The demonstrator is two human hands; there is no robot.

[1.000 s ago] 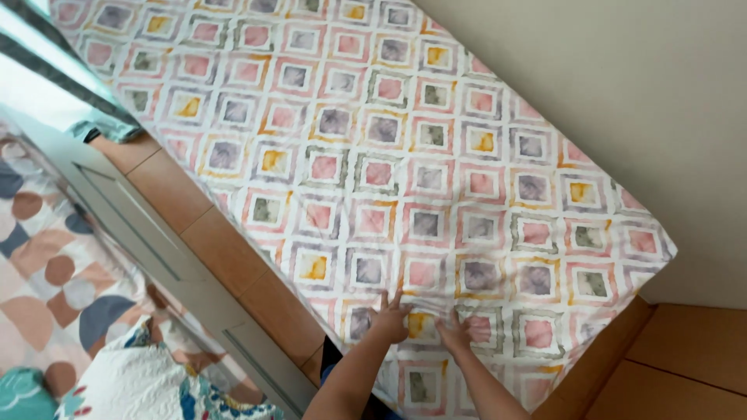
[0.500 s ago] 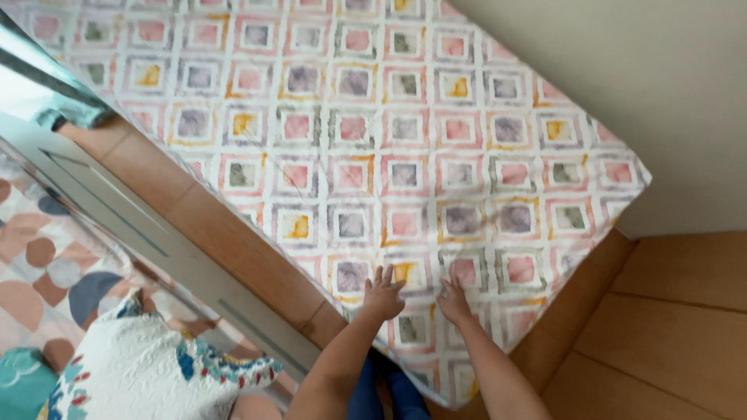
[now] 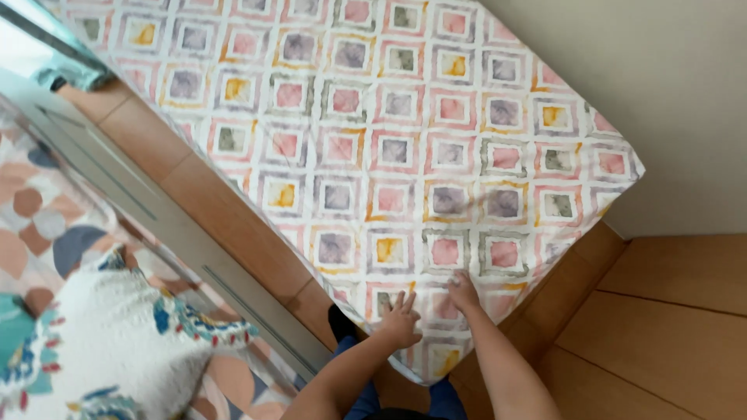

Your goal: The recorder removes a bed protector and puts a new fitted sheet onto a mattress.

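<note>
Two hands lie flat on a patterned sheet [image 3: 405, 140] spread over a bed, near its lower edge. The left hand [image 3: 399, 323] presses palm down with its fingers apart on the cloth; the right hand [image 3: 464, 292], just beside it, also rests open on the sheet, fingers loosely spread, gripping nothing. The sheet (white, printed with nested squares in pink, grey, yellow and purple) covers the bed up to a pale wall [image 3: 638, 70]. A wooden bed frame [image 3: 226, 210] shows along its left side, a wooden floor [image 3: 669, 327] at the lower right, and a white embroidered cushion [image 3: 117, 334] at the lower left.
</note>
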